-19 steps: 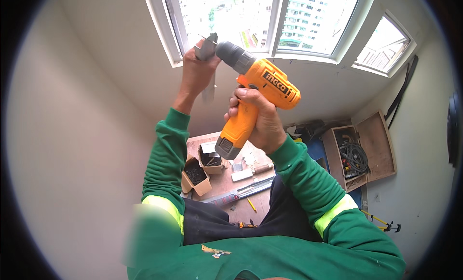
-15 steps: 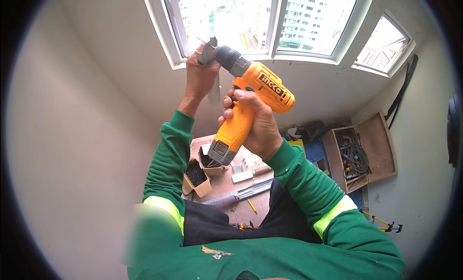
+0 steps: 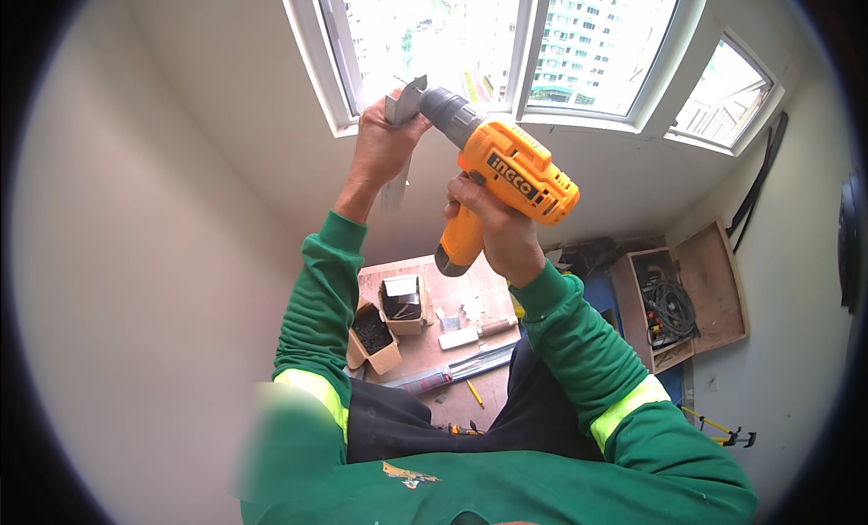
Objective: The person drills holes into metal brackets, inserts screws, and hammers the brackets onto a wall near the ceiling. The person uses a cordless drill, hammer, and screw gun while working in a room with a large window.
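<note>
My right hand (image 3: 508,234) is wrapped round the grip of a yellow cordless drill (image 3: 515,159), with its black chuck aimed up and to the left. In front of the chuck, my left hand (image 3: 380,150) grips a thin grey metal channel (image 3: 404,104). A long flat part of the channel hangs below the hand, slightly blurred. Chuck and channel look close to touching, and a thin bit tip seems to show beyond the channel. How the left fingertips close on the metal is partly hidden.
Below is a wooden board (image 3: 479,285) bearing two cartons, one a box of dark screws (image 3: 371,331), a brush-like tool (image 3: 475,333), metal strips and a yellow pencil (image 3: 476,394). An open wooden toolbox (image 3: 646,294) with cable stands right. Windows (image 3: 597,46) are ahead.
The drill has turned in my right hand's grip, its body now further right and its handle more foreshortened. My left hand and the channel have shifted slightly right.
</note>
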`<action>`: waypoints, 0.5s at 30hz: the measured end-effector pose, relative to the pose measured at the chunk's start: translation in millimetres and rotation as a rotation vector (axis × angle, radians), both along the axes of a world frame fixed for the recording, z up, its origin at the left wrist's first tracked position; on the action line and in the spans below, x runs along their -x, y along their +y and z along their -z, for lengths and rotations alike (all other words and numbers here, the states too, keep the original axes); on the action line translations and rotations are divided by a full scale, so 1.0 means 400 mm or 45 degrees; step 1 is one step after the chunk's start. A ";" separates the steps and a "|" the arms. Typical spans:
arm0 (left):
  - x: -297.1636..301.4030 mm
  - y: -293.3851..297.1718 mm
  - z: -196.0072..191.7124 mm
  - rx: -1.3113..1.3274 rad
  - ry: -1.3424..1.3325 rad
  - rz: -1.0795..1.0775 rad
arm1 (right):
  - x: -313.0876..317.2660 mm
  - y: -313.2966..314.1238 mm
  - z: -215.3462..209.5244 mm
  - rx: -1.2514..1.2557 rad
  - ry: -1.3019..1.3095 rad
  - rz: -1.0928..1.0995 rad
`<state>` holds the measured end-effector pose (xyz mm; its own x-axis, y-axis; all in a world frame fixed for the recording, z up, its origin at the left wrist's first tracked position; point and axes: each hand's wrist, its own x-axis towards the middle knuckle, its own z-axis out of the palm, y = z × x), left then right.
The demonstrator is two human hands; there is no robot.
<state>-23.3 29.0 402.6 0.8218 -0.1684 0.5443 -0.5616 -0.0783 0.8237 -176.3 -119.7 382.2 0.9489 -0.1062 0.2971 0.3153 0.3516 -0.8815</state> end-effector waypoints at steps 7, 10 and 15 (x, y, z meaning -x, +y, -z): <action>0.016 0.005 -0.012 0.000 0.036 -0.022 | 0.000 -0.015 -0.016 -0.070 0.020 -0.097; 0.006 0.004 0.003 0.019 -0.020 -0.059 | 0.018 -0.004 -0.028 -0.283 0.126 -0.254; -0.013 -0.033 0.054 0.667 -0.237 0.048 | 0.073 0.050 -0.028 -0.954 0.462 -0.724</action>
<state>-18.0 15.9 380.8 0.7024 0.1367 0.6985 -0.6959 0.3379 0.6336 -205.7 -99.6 393.4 0.9366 0.3497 0.0228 -0.3153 0.8693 -0.3807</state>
